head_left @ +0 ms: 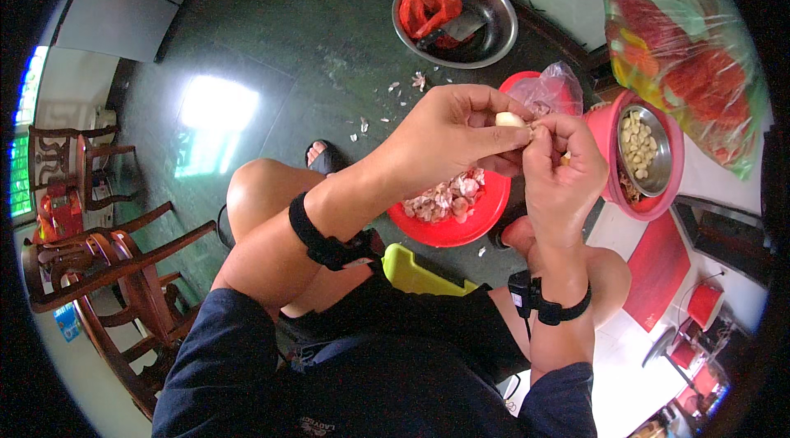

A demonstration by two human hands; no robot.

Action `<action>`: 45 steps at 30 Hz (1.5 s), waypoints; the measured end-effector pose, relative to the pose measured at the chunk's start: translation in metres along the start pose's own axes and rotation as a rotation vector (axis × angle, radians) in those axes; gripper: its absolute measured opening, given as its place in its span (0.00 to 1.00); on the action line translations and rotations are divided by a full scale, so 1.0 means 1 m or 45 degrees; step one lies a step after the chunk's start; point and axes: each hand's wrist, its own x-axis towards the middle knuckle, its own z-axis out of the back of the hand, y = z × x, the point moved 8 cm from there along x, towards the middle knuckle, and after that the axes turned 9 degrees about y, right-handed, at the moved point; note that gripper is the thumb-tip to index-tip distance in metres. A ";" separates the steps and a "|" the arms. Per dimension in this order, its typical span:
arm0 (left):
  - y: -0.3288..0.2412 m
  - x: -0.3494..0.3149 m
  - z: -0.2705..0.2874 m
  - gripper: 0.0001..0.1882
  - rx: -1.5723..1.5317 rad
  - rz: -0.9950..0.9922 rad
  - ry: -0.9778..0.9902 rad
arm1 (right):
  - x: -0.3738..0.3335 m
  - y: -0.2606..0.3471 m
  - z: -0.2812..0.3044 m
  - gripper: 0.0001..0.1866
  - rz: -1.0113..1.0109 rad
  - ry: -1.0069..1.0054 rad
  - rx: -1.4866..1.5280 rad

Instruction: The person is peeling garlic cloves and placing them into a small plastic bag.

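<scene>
My left hand (457, 129) is closed around a pale, mostly bare garlic clove (510, 120), held between thumb and fingers. Against the clove's right end, my right hand (569, 171) pinches with thumb and forefinger at a bit of garlic skin (533, 130). Below both hands, a red basin (444, 238) holds loose garlic cloves in their skins (448, 198); my left hand and wrist cover part of it. To the right, a steel bowl (663, 179) of peeled cloves (638, 146) rests in a pink basin (610, 160).
A large steel basin (504, 23) with a red plastic bag (428, 9) and a cleaver (462, 27) stands far off. Another red basin with a clear bag (559, 88) is beyond my hands. Skins litter the dark floor (304, 43). Wooden chairs (123, 265) stand left; a bulging bag (691, 51) is far right.
</scene>
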 end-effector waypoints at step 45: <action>-0.009 0.002 -0.032 0.26 1.710 -0.363 0.007 | -0.027 -0.244 0.174 0.33 -1.004 -0.701 1.441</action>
